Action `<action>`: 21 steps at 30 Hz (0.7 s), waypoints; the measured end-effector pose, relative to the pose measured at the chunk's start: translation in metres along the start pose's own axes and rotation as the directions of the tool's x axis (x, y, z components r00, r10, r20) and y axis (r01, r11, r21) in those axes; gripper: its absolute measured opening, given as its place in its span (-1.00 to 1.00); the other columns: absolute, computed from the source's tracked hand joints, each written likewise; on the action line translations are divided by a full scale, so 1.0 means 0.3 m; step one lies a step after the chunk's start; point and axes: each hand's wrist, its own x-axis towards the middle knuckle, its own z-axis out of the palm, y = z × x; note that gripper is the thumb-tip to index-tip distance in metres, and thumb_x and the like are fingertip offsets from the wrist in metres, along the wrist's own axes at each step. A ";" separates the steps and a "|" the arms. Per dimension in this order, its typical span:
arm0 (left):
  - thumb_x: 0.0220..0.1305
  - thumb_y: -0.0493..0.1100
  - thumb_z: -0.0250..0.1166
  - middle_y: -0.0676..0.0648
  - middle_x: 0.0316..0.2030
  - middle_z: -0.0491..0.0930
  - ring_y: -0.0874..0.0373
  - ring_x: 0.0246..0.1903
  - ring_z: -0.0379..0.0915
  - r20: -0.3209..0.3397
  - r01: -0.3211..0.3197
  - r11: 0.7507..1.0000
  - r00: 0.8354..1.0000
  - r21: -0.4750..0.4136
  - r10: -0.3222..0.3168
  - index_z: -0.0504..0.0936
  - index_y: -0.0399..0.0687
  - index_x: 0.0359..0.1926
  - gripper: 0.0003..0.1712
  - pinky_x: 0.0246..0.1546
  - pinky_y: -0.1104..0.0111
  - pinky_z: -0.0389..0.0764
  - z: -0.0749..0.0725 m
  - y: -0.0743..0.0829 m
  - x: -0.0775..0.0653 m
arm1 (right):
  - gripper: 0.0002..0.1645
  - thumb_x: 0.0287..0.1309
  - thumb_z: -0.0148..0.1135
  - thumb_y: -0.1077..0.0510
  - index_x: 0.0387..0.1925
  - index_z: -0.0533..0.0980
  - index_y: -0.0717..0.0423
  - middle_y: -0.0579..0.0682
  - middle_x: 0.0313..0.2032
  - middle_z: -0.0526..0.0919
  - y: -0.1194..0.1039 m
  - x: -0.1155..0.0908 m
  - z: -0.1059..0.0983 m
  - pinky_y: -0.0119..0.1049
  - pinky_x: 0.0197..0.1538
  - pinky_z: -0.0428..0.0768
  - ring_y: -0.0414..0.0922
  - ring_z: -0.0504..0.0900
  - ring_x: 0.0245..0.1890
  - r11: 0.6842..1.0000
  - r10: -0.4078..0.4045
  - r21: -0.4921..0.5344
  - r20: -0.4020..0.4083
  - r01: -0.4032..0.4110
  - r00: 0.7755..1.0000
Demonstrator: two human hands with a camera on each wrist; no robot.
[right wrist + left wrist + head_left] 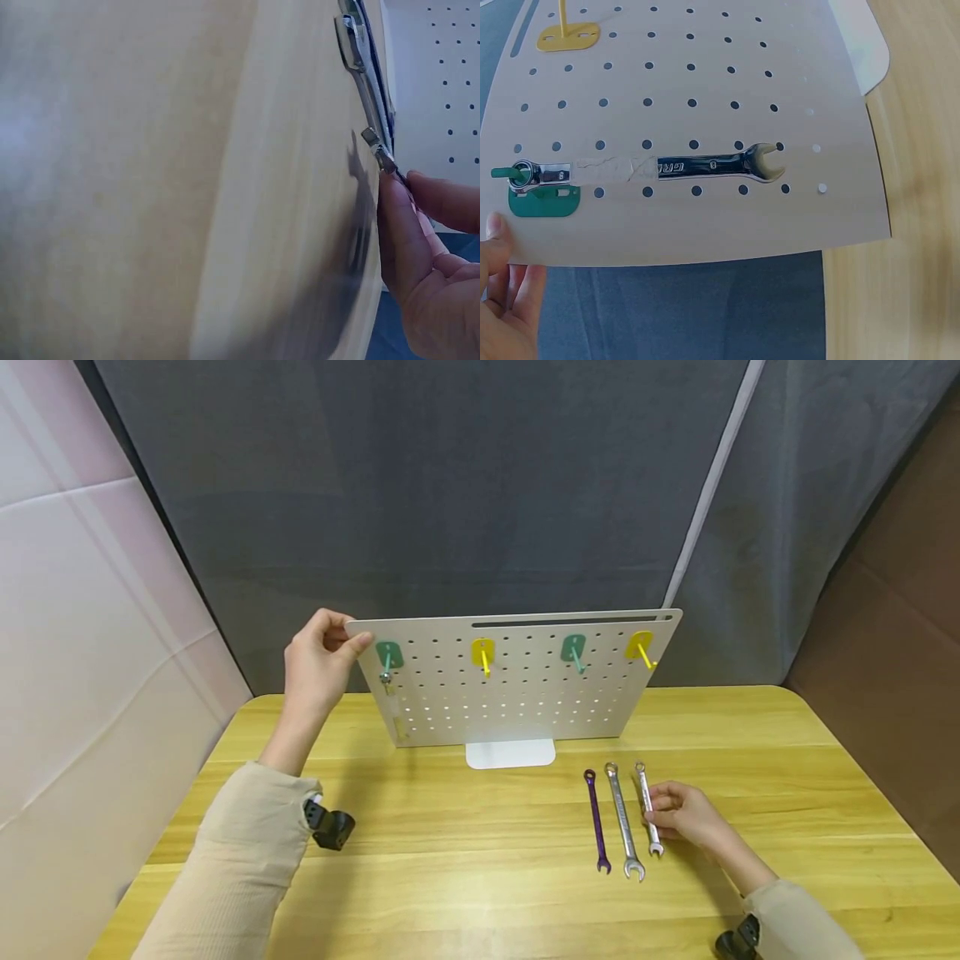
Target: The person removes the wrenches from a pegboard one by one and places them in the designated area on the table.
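My left hand (318, 660) grips the upper left corner of a white pegboard (435, 633), thumb on its front. Beside that hand, a silver combination wrench (705, 166) hangs by its ring end from a green hook (544, 201); a pale, clear-looking band covers its middle. My right hand (688, 814) pinches a small silver combination wrench (645, 793) between thumb and fingers, its open end toward me. In the right wrist view, the wrench's end (380, 152) sticks out past the fingertips. Left of it lie a larger silver wrench (622, 814) and a purple wrench (596, 818).
Along the board's upper part are a yellow hook (483, 652), another green hook (573, 648) and a yellow hook (640, 645) at the right. The board's white foot (510, 755) rests on the wooden table (465, 877). A dark grey curtain (412, 510) hangs behind.
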 end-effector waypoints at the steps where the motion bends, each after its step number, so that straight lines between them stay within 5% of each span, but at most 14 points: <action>1: 0.25 -0.17 0.29 -0.18 -0.24 0.58 0.29 -0.34 0.37 0.001 0.001 1.000 1.000 0.000 -0.001 0.51 -0.27 -0.10 -0.71 -0.26 0.52 0.37 0.000 0.000 0.001 | -0.47 0.17 0.17 0.38 0.09 0.23 0.62 0.02 -0.37 0.53 0.002 0.000 0.000 -0.40 -0.29 0.64 -0.25 0.60 -0.39 1.000 -0.001 -0.001 0.000 0.001 1.000; 21: 0.25 -0.16 0.29 -0.12 -0.27 0.56 0.29 -0.35 0.36 -0.003 0.006 1.000 1.000 0.002 -0.006 0.51 -0.25 -0.09 -0.71 -0.28 0.55 0.36 0.001 -0.004 0.002 | -0.51 0.14 0.18 0.44 0.10 0.32 0.59 0.04 -0.40 0.61 -0.007 0.009 0.039 -0.33 -0.31 0.66 -0.25 0.60 -0.43 0.990 0.057 -0.117 -0.144 -0.074 0.988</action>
